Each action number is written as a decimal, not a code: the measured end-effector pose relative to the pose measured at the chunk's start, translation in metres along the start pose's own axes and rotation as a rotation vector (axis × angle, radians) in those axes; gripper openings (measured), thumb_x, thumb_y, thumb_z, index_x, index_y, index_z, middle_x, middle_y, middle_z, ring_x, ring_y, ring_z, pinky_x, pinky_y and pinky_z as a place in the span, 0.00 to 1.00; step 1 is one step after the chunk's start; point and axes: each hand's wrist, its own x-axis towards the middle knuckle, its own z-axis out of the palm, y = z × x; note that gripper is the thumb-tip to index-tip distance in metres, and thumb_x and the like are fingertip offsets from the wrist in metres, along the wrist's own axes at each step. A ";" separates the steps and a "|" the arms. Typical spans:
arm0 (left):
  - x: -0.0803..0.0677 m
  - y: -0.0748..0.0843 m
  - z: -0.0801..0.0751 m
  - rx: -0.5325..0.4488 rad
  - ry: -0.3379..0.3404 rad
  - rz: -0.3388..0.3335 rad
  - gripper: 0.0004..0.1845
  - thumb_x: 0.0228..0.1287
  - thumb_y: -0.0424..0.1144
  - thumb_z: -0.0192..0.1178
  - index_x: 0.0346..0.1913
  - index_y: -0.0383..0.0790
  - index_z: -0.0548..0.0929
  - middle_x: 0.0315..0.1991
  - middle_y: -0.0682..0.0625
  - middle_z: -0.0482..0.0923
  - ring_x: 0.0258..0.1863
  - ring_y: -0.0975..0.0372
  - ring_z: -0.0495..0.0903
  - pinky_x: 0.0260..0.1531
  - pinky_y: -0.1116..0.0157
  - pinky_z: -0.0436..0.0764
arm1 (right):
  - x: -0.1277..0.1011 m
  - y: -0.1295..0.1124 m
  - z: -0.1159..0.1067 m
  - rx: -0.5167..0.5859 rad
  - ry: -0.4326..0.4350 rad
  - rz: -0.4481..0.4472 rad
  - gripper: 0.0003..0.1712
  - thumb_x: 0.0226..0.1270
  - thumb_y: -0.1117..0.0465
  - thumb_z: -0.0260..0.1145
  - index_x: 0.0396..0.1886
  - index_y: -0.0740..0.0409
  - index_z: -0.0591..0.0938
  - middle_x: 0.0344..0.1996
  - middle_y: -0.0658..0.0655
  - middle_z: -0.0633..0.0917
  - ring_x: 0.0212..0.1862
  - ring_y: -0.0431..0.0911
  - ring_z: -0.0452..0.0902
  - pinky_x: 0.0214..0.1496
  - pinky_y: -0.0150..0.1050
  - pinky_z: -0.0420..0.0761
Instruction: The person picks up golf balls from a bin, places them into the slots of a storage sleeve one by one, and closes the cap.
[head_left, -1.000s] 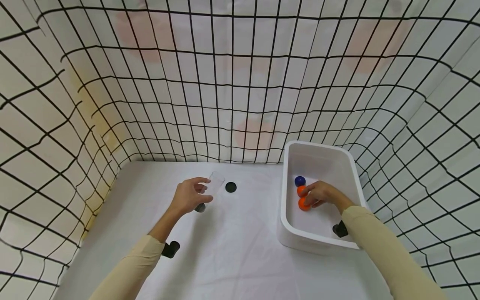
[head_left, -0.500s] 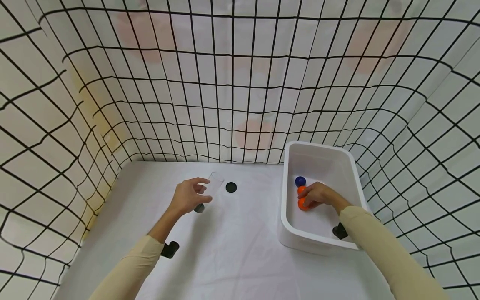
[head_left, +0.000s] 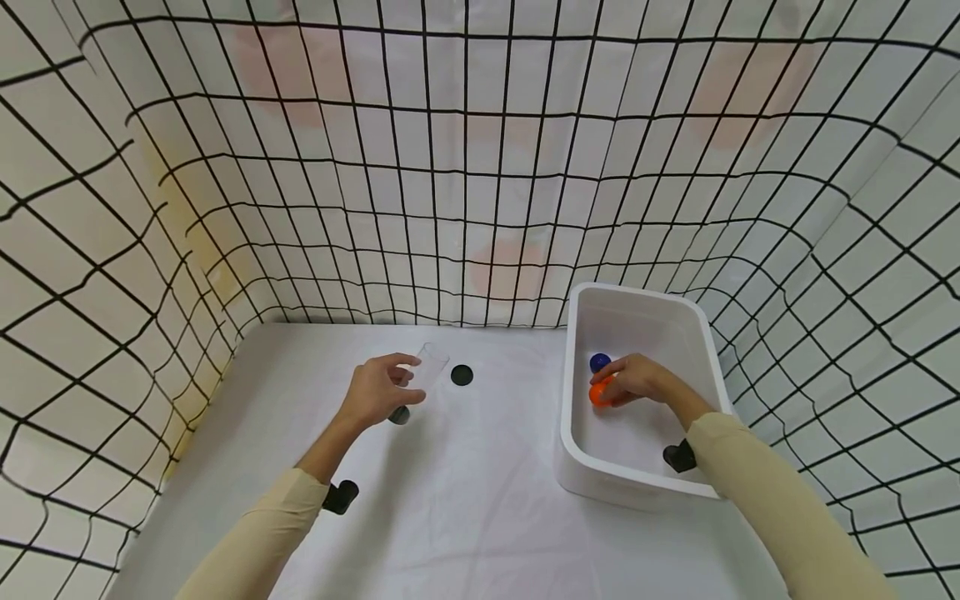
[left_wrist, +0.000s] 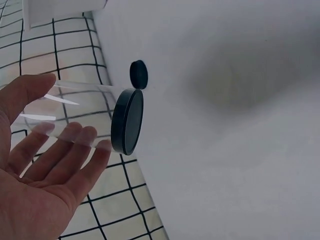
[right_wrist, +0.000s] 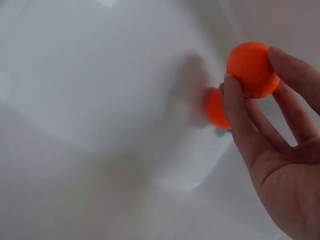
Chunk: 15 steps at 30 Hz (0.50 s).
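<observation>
My left hand (head_left: 375,393) grips a clear tube (head_left: 434,364) with thumb and fingers curled round its sides. In the left wrist view a black cap (left_wrist: 127,121) closes the tube's lower end, held tilted above the table. A loose black disc (head_left: 462,375) lies to its right. Inside the white bin, my right hand (head_left: 641,379) pinches an orange ball (right_wrist: 252,70) between thumb and fingertips. Below it, partly hidden by the fingers, a second orange ball (right_wrist: 216,109) rests on the bin floor. A blue ball (head_left: 599,362) lies just beyond the hand.
The white bin (head_left: 566,417) stands on the right of the white-covered table (head_left: 480,517); its raised walls surround the right hand. Black wire grid (head_left: 465,175) over pale sheeting rises behind and on both sides. Black wrist cameras (head_left: 341,497) sit at the cuffs.
My right hand has shifted slightly away from me with the pinched orange ball, which now covers the other orange ball in the head view. The left hand and tube stay nearly still.
</observation>
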 end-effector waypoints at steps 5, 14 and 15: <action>0.001 0.005 0.000 0.006 0.000 0.017 0.27 0.53 0.39 0.75 0.58 0.41 0.85 0.47 0.40 0.88 0.49 0.50 0.87 0.42 0.57 0.86 | -0.019 -0.018 -0.010 0.075 -0.022 -0.143 0.27 0.61 0.64 0.72 0.61 0.67 0.81 0.54 0.68 0.82 0.44 0.52 0.85 0.51 0.46 0.87; 0.003 0.019 0.002 0.025 -0.005 0.063 0.26 0.53 0.40 0.75 0.57 0.44 0.86 0.44 0.42 0.89 0.43 0.55 0.87 0.38 0.60 0.85 | -0.055 -0.061 -0.031 0.102 -0.007 -0.305 0.28 0.65 0.61 0.71 0.64 0.62 0.79 0.61 0.67 0.81 0.52 0.58 0.86 0.59 0.54 0.82; 0.003 0.021 0.002 0.028 -0.009 0.067 0.26 0.52 0.41 0.75 0.57 0.44 0.86 0.44 0.43 0.89 0.43 0.56 0.87 0.37 0.61 0.84 | -0.059 -0.066 -0.033 0.099 -0.001 -0.321 0.28 0.65 0.60 0.71 0.64 0.61 0.78 0.63 0.67 0.80 0.52 0.57 0.86 0.59 0.54 0.82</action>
